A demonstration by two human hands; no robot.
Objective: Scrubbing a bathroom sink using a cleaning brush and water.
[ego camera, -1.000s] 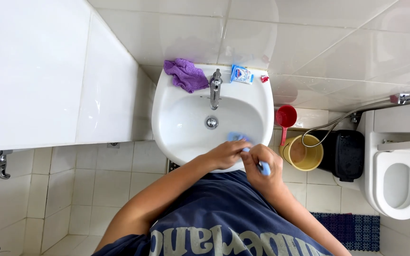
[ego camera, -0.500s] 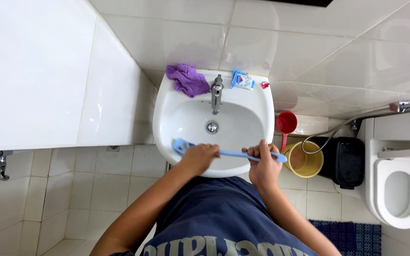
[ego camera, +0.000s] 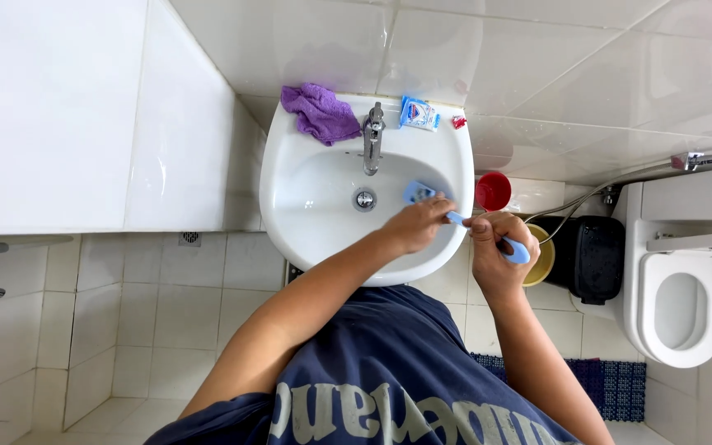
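Both hands grip a blue brush (ego camera: pixel 455 216) at frame centre: left hand (ego camera: pixel 416 225) curled near its head, right hand (ego camera: pixel 496 239) fisted on the handle; the brush has moved right across the white sink (ego camera: pixel 306 198).

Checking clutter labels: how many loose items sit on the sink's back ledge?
3: a purple cloth left of the tap, a small blue-and-white packet right of it, and a tiny red item at the far right. None seems hidden.

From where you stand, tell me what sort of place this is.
A small tiled bathroom: a white ceramic washbasin with a chrome tap, and a white toilet beside it. Both hands hold a blue long-handled brush over the basin.
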